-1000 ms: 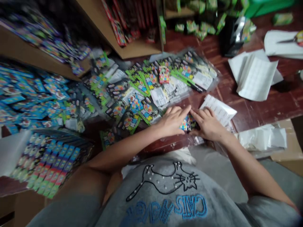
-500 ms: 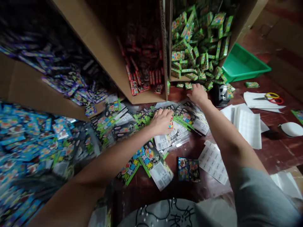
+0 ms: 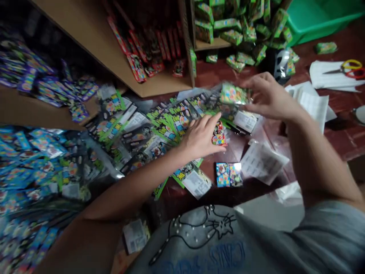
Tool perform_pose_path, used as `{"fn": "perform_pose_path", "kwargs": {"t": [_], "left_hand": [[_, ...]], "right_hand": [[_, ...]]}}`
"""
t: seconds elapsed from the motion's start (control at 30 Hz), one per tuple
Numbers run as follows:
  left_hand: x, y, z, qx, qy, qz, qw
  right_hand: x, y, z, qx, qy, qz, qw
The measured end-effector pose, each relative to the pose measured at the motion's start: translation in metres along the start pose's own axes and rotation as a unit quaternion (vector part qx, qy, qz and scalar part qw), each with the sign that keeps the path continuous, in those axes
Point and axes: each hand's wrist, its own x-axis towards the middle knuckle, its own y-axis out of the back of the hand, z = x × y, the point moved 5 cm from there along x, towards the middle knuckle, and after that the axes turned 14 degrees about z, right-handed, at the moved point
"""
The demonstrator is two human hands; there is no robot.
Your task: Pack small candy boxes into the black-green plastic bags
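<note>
My right hand [image 3: 265, 95] holds a green candy packet [image 3: 233, 93] between thumb and fingers, above the printed bags. Under the palm side of my left hand [image 3: 199, 139] is a red packet [image 3: 219, 134], gripped by the thumb and fingers. Below my hands, a blue packet [image 3: 222, 174] and a dark, colourful packet [image 3: 235, 174] lie side by side on the dark red table [image 3: 176, 194]. Printed bags with green edges [image 3: 171, 118] are spread beneath and left of my left hand.
Cardboard boxes hold purple packets [image 3: 51, 87], red packets [image 3: 168, 43] and green packets [image 3: 228, 24]. Blue packets [image 3: 25, 152] are heaped at left. A green tray [image 3: 322, 19], scissors [image 3: 346, 69], a black dispenser [image 3: 281, 66] and label sheets [image 3: 264, 161] are on the right.
My right hand has come back from the green packets near the box, now with one in its fingers. My left hand has shifted slightly with the red packet. The view has tilted down.
</note>
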Motion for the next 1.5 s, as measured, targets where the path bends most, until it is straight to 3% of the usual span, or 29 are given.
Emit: {"fn": "perform_pose_path", "kwargs": {"t": [0.07, 0.13, 0.23, 0.33, 0.43, 0.53, 0.63, 0.73, 0.83, 0.97, 1.07, 1.2, 1.27, 1.37, 1.43, 1.5], "left_hand": [[-0.006, 0.003, 0.021, -0.035, -0.030, 0.035, 0.998], [-0.012, -0.002, 0.052, -0.073, -0.067, 0.049, 0.994], [-0.027, -0.031, 0.104, -0.094, -0.115, -0.009, 0.989], [-0.047, -0.074, 0.139, -0.072, -0.123, -0.064, 0.988], [-0.062, -0.106, 0.148, -0.036, -0.096, -0.067, 0.992], [-0.068, -0.110, 0.142, -0.010, -0.073, -0.075, 0.994], [-0.063, -0.084, 0.124, -0.001, -0.061, -0.066, 0.996], [-0.060, -0.051, 0.096, 0.011, -0.044, -0.064, 0.997], [-0.075, -0.035, 0.075, 0.022, -0.049, -0.120, 0.991], [-0.115, -0.025, 0.062, 0.077, -0.091, -0.216, 0.969], [-0.136, -0.010, 0.048, 0.121, -0.125, -0.259, 0.950], [-0.139, 0.012, 0.037, 0.116, -0.142, -0.245, 0.952], [-0.140, 0.020, 0.043, 0.119, -0.129, -0.227, 0.958], [-0.150, 0.028, 0.061, 0.150, -0.082, -0.185, 0.968], [-0.164, 0.028, 0.071, 0.170, -0.035, -0.166, 0.971], [-0.179, 0.022, 0.073, 0.176, 0.019, -0.160, 0.971]], "right_hand": [[-0.075, 0.043, -0.004, 0.067, 0.027, -0.080, 0.994], [-0.143, 0.070, 0.000, 0.085, 0.013, -0.166, 0.982], [-0.216, 0.080, 0.009, 0.080, -0.024, -0.268, 0.960], [-0.245, 0.074, 0.013, 0.095, -0.041, -0.260, 0.960], [-0.248, 0.060, 0.013, 0.117, -0.065, -0.224, 0.965], [-0.249, 0.040, 0.012, 0.137, -0.075, -0.226, 0.961], [-0.251, 0.027, 0.013, 0.109, -0.060, -0.211, 0.969], [-0.252, 0.029, 0.009, -0.018, -0.038, -0.119, 0.992], [-0.251, 0.024, -0.016, -0.079, 0.005, -0.057, 0.995], [-0.238, -0.020, -0.067, -0.015, 0.069, -0.132, 0.989], [-0.221, -0.043, -0.088, -0.018, 0.096, -0.179, 0.979], [-0.205, -0.020, -0.096, -0.013, 0.097, -0.118, 0.988], [-0.206, -0.001, -0.097, 0.002, 0.056, -0.064, 0.996], [-0.214, 0.007, -0.086, -0.027, -0.117, 0.017, 0.993], [-0.220, -0.007, -0.078, -0.050, -0.196, 0.037, 0.979], [-0.222, -0.029, -0.075, -0.042, -0.194, 0.040, 0.979]]}}
